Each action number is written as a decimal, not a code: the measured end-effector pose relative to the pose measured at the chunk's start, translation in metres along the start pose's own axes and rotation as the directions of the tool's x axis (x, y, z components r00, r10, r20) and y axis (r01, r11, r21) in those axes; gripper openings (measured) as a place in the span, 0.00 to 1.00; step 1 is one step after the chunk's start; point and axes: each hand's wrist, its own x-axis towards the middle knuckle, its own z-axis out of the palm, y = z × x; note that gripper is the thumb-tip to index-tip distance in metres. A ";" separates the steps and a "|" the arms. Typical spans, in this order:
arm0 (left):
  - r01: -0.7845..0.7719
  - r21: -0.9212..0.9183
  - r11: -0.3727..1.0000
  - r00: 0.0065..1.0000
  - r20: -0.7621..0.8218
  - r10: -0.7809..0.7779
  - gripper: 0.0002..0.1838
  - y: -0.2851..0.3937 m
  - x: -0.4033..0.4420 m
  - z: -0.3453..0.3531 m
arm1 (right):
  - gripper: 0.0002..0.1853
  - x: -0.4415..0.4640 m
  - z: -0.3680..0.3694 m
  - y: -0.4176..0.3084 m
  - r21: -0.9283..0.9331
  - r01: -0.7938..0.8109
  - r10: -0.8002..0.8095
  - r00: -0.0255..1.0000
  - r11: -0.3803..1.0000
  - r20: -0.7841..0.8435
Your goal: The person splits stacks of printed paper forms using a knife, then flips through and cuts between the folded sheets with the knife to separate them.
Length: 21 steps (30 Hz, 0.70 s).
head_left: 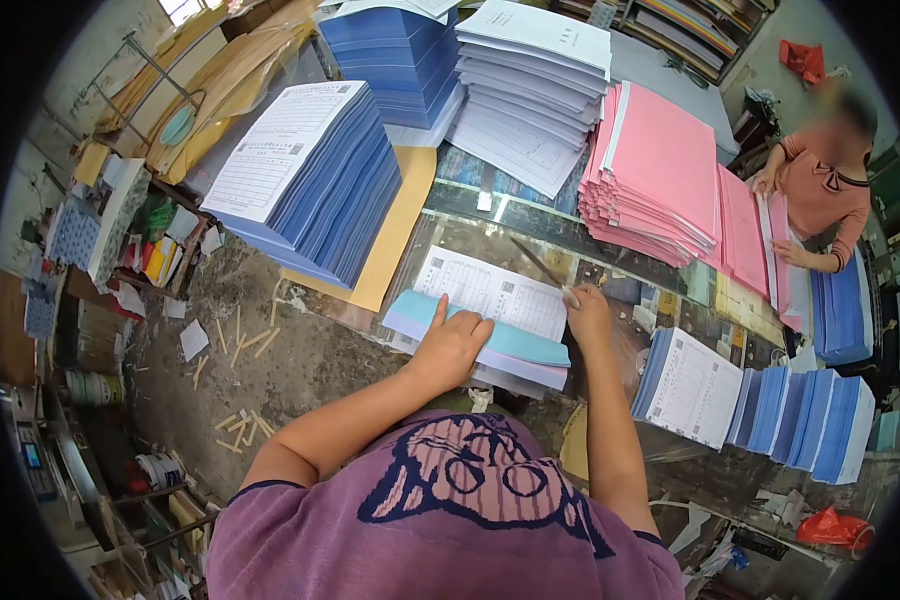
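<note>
A printed form booklet (pixel 490 290) lies on the glass-topped table in front of me, its near edge covered by a folded teal sheet (pixel 525 345). My left hand (pixel 457 345) rests palm down on the teal sheet, thumb apart from the fingers, pressing the booklet near its left half. At the booklet's right edge, my right hand (pixel 588 312) is closed around the near end of a long, thin, dark knife-like tool (pixel 538 260). The tool points away to the far left, above or on the booklet's far edge; I cannot tell whether it touches.
Tall stacks of blue-edged forms (pixel 310 180) stand at the far left, with white booklets (pixel 530 90) and pink folders (pixel 660 170) behind. Smaller form stacks (pixel 695 385) lie to the right. Another person (pixel 825 195) handles pink sheets. Paper scraps litter the floor.
</note>
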 end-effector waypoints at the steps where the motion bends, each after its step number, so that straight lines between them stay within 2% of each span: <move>1: 0.013 0.013 1.000 0.999 0.039 -0.013 0.18 0.002 0.002 0.000 | 0.12 -0.001 -0.001 -0.001 -0.006 0.007 -0.007 1.000 1.000 -0.017; 3: 0.021 0.024 1.000 0.996 0.081 -0.022 0.19 0.002 0.005 0.001 | 0.11 -0.003 -0.004 -0.005 -0.012 0.008 -0.008 0.999 1.000 -0.034; 8: -0.052 0.000 0.999 0.999 0.015 0.052 0.16 -0.018 0.019 0.005 | 0.08 -0.001 -0.026 -0.024 0.090 0.070 -0.061 0.993 0.993 -0.100; 10: -0.099 -0.005 0.995 0.995 -0.013 0.099 0.15 -0.022 0.028 -0.003 | 0.09 -0.007 -0.061 -0.034 0.230 0.129 -0.159 0.981 0.964 0.116; 12: -0.146 -0.007 0.989 0.988 -0.042 0.145 0.14 -0.023 0.033 -0.010 | 0.10 -0.012 -0.081 -0.039 0.376 0.151 -0.277 0.910 0.914 0.308; 13: -0.146 -0.007 0.989 0.989 -0.041 0.145 0.14 -0.022 0.031 -0.012 | 0.10 -0.011 -0.081 -0.039 0.377 0.151 -0.277 0.910 0.914 0.308; 15: -0.116 0.018 0.993 0.993 0.027 0.116 0.12 -0.020 0.021 -0.016 | 0.12 -0.011 -0.077 -0.038 0.447 -0.071 -0.081 0.946 0.891 0.313; 17: -0.088 0.046 0.995 0.992 0.095 0.084 0.11 -0.016 0.011 -0.018 | 0.15 -0.011 -0.071 -0.037 0.510 -0.282 0.116 0.936 0.813 0.333; 18: -0.088 0.046 0.995 0.992 0.096 0.084 0.11 -0.012 0.006 -0.019 | 0.15 -0.012 -0.066 -0.036 0.510 -0.283 0.116 0.936 0.812 0.333; 20: -0.091 0.049 0.995 0.991 0.098 0.086 0.10 -0.005 -0.004 -0.019 | 0.17 -0.014 -0.049 -0.031 0.182 -0.233 0.171 0.938 0.955 0.302; 21: -0.091 0.051 0.995 0.992 0.098 0.086 0.10 -0.002 -0.008 -0.019 | 0.19 -0.015 -0.041 -0.029 0.006 -0.200 0.190 0.941 0.980 0.280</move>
